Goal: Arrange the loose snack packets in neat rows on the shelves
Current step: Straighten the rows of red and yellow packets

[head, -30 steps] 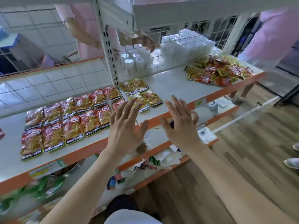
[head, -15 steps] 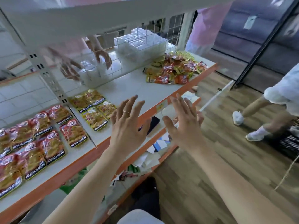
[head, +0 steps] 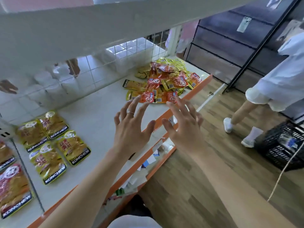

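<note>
- While the left hand point(head: 131, 130) and right hand point(head: 185, 130) hover spread and empty, the loose pile point(head: 164, 79) lies at one o'clock on the shelf point(head: 102, 104).
- Yellow packets point(head: 52, 142), nine o'clock, read KONCHEW.
- Red packets point(head: 13, 186) are cut off at the left edge.

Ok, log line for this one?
left hand: open, empty | right hand: open, empty | both near loose packet pile | yellow packets: rowed

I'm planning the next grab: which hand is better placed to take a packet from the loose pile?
Narrowly the right hand: the pile lies directly beyond its open fingers, while the left hand reaches only its near-left corner.
</note>
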Motion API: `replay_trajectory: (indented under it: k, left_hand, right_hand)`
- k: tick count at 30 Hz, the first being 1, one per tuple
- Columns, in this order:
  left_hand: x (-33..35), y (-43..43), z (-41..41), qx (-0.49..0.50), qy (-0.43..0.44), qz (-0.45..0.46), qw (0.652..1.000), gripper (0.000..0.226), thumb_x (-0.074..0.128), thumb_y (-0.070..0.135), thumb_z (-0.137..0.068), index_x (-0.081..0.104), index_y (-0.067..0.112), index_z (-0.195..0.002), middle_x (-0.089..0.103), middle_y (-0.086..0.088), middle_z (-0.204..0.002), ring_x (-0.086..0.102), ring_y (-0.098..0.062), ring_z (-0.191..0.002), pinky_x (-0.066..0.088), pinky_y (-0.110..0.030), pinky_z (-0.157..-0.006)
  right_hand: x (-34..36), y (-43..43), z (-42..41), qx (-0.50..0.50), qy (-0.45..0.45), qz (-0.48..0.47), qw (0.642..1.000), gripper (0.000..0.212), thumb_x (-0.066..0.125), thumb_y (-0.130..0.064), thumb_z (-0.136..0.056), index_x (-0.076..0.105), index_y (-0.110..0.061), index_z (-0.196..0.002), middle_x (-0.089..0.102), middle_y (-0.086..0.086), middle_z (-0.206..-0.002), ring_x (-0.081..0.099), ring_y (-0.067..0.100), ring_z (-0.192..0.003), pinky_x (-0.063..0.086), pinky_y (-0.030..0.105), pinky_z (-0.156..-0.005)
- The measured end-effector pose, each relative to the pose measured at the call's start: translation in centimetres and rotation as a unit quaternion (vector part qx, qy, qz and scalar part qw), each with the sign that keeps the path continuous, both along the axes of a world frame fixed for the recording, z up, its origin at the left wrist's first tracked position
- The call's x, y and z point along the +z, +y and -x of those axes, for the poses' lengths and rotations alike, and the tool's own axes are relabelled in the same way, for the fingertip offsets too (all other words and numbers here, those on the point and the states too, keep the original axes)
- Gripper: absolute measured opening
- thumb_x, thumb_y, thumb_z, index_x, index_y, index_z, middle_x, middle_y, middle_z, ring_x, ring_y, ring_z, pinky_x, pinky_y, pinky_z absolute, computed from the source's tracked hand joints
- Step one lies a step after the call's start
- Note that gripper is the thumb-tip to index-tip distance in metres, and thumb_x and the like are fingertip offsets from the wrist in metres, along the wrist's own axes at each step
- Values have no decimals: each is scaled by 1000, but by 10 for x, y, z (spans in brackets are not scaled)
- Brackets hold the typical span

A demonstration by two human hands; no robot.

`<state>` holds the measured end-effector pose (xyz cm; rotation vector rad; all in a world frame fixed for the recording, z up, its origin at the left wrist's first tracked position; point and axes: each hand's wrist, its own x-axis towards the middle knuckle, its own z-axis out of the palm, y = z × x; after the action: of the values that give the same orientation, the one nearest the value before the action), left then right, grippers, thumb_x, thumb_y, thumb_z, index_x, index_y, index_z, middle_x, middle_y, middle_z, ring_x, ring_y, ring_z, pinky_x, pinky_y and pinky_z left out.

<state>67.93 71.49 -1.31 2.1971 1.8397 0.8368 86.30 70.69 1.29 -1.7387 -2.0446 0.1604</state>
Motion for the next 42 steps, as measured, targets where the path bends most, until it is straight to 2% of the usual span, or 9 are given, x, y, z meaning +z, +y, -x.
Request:
replay_trajectory:
  k: [6, 8, 12, 17, 19, 22, 29, 36, 42]
  left_hand:
    - [-5, 48, -19, -9, -10, 2, 1000, 71, 33, 67, -86, 41, 33, -148, 26, 6, -163, 18, -22, -149, 21, -51, -113]
    - [-8, 60, -26, -11, -14, 6, 1000, 72, 33, 67, -85, 42, 33, -148, 27, 7, -162, 18, -23, -149, 23, -51, -112]
    - [-19, 82, -39, -33, -5, 5, 999, 68, 47, 60, -86, 44, 30, -147, 28, 6, -162, 19, -23, -148, 23, -51, -112]
    - [-25, 91, -51, -49, -4, 11, 999, 68, 49, 58, -86, 41, 30, -148, 27, 7, -162, 19, -22, -149, 23, -50, -112]
    - [-28, 94, -50, -50, -1, 9, 999, 68, 50, 57, -85, 41, 30, -147, 28, 7, -162, 20, -22, -149, 22, -50, -112]
    - [-31, 98, -45, -22, -4, 8, 1000, 68, 54, 54, -83, 44, 28, -146, 31, 6, -160, 21, -22, -147, 24, -49, -109]
    - [-39, 115, -46, 42, 7, 6, 999, 63, 64, 48, -86, 45, 29, -144, 31, 5, -160, 21, -22, -146, 25, -49, -108]
    - [-27, 157, -88, 60, 22, 10, 998, 66, 52, 51, -85, 46, 24, -145, 33, 4, -159, 23, -21, -146, 17, -43, -108]
    - [-19, 198, -136, 60, 33, 18, 997, 67, 49, 53, -87, 45, 22, -146, 33, 2, -160, 24, -23, -147, 22, -49, -110]
  right_hand:
    - [-6, 44, -18, 1, 2, 17, 1000, 58, 48, -52, -97, 36, -34, -151, 21, -9, -163, 8, 18, -151, 7, 44, -114]
    - [-9, 53, -24, -6, 1, 12, 1000, 57, 49, -52, -97, 38, -34, -149, 23, -9, -162, 9, 19, -151, 9, 50, -115]
    - [-17, 67, -38, -33, 8, 17, 999, 57, 49, -53, -94, 39, -35, -148, 28, -9, -161, 13, 20, -150, 13, 57, -113]
    - [-25, 76, -52, -47, 2, 42, 998, 57, 53, -50, -96, 36, -38, -149, 23, -12, -162, 9, 15, -150, 8, 46, -114]
    - [-26, 85, -53, -42, 5, 48, 998, 57, 52, -49, -97, 35, -37, -150, 23, -11, -162, 8, 16, -151, 8, 48, -114]
    - [-29, 99, -46, -16, 11, 49, 999, 56, 53, -47, -97, 37, -34, -149, 24, -9, -162, 9, 18, -151, 10, 52, -115]
    - [-39, 139, -46, 38, 28, 54, 997, 56, 54, -43, -97, 37, -34, -149, 24, -10, -162, 9, 14, -150, 8, 47, -114]
    - [-35, 200, -87, 65, 44, 38, 996, 57, 57, -39, -95, 39, -32, -149, 30, -9, -160, 16, 15, -149, 13, 51, -114]
    - [-27, 255, -128, 90, 62, 24, 994, 55, 61, -29, -95, 44, -27, -147, 39, -5, -156, 27, 17, -146, 15, 52, -116]
